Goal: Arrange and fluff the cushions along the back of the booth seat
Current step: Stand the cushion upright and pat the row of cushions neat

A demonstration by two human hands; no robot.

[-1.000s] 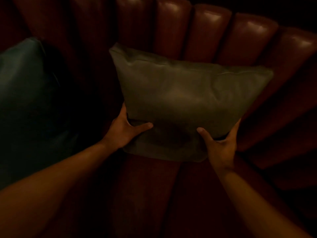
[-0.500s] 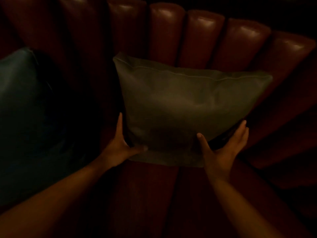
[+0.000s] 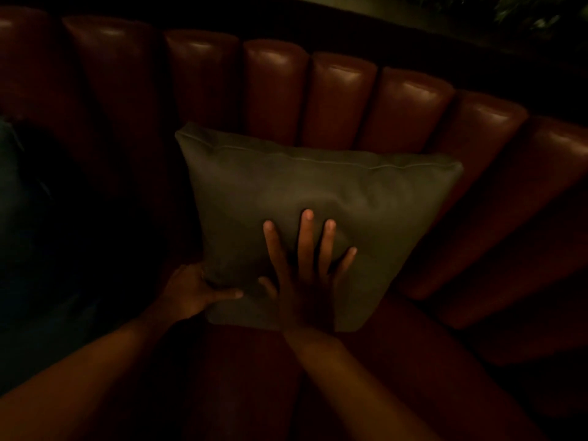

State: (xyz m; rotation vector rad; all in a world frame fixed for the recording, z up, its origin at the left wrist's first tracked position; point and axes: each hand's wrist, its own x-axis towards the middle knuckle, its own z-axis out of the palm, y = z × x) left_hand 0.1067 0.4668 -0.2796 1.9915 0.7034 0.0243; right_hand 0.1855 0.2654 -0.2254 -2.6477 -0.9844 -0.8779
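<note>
**Pressing the grey cushion into place against the booth back**

The grey cushion (image 3: pixel 318 211) stands on the seat (image 3: pixel 254 377) and leans with its top edge on the padded red backrest (image 3: pixel 343 100). It is a little tilted, with the left top corner higher than the right one. The right hand (image 3: pixel 305 281) lies flat on the lower front of the cushion, its fingers (image 3: pixel 306 237) spread apart and straight, and the fabric shows a shallow dent above them. The left hand (image 3: pixel 194 288) is closed on the lower left corner of the cushion, the thumb in front; the other fingers are hidden behind the corner.

I judge that the step in hand is the fluffing and settling of this one cushion: one hand holds the corner, the other one pats or pushes the face.

At the far left a darker cushion (image 3: pixel 12 218) is only partly seen, apart from the grey one. The next move probably calls for levelling the top edge, and then turning to that darker cushion. The light is very weak, so small folds cannot be judged.
</note>
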